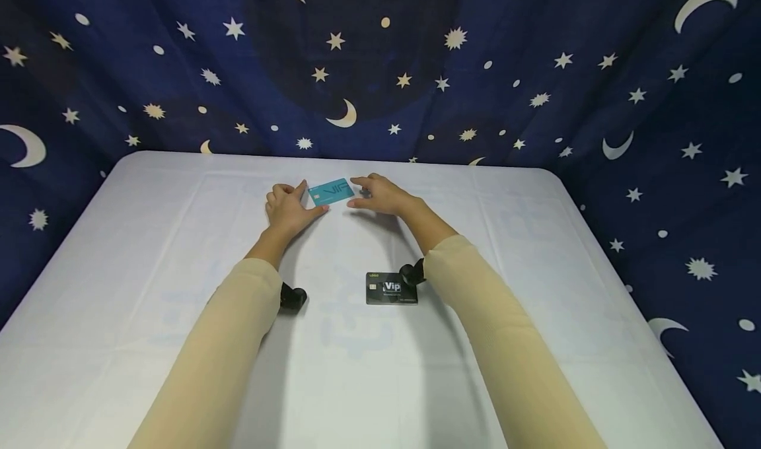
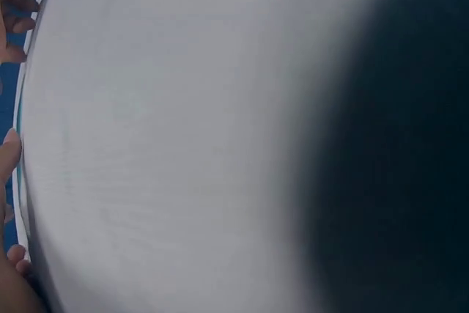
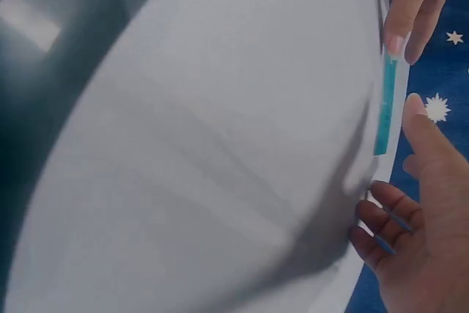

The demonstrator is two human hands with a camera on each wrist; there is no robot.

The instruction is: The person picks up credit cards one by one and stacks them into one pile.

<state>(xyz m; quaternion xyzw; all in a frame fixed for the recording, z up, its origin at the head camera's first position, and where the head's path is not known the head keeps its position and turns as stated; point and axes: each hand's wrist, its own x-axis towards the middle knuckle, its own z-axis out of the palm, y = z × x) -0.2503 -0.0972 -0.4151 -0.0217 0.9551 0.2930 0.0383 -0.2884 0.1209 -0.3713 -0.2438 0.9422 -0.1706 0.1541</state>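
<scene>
A teal card (image 1: 331,191) with a chip and large lettering lies near the far edge of the white table. My left hand (image 1: 288,210) is at its left end, thumb along the lower edge and index finger by the upper left corner. In the right wrist view the left thumb tip overlaps the end of the teal card (image 3: 385,111). My right hand (image 1: 380,194) stands at the card's right end, thumb and fingers spread apart with nothing between them. A black card (image 1: 389,290) marked "Vip" lies nearer to me, partly covered by the right wrist camera.
The table (image 1: 148,290) is covered in white cloth and has rounded far corners. Behind it hangs a dark blue curtain (image 1: 505,33) with moons and stars. Black wrist cameras stick out inward from both sleeves, the left camera (image 1: 292,298) low over the cloth.
</scene>
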